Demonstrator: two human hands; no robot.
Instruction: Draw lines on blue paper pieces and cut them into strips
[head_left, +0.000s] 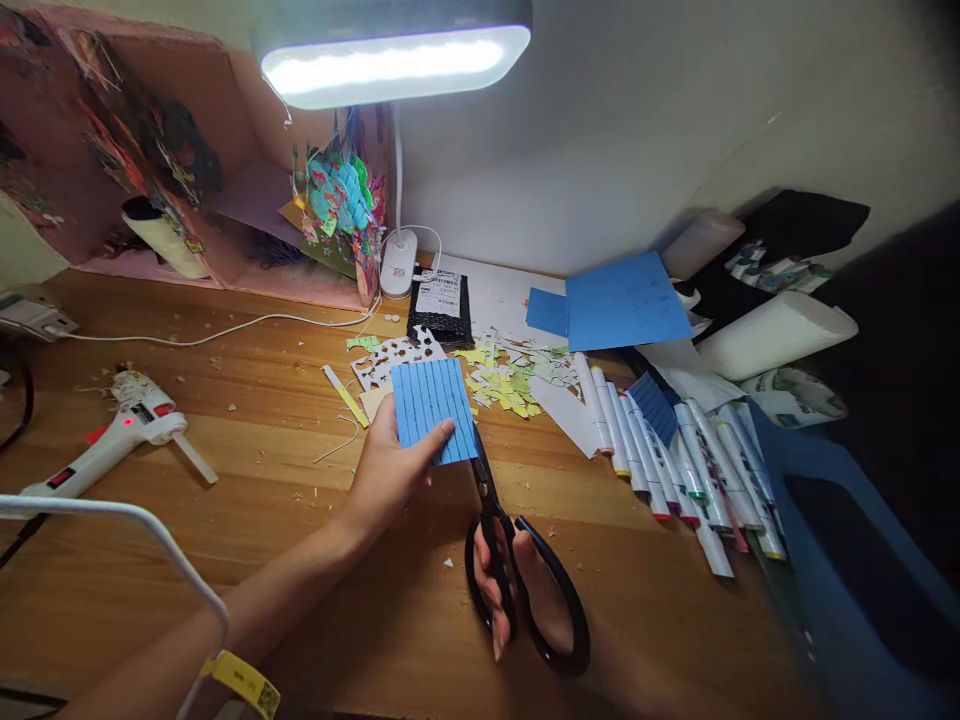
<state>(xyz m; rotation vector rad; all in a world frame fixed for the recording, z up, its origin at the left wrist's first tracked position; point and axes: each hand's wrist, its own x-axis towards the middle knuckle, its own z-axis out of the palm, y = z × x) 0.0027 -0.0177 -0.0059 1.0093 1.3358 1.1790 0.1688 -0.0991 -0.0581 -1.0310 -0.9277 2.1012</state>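
A small blue card with dark parallel lines is pinched in my left hand, its thumb lying across the lower part of the card. My right hand has its fingers through the handles of black scissors. The scissor blades meet the card's lower right edge, and the handles are spread somewhat apart. Just beyond the card lie a white sheet with cut-out holes and a heap of yellow and green paper scraps.
A glue gun with a red light lies at the left. Several markers line the right side, below a larger blue sheet. A lamp hangs overhead, and a white cable crosses the lower left.
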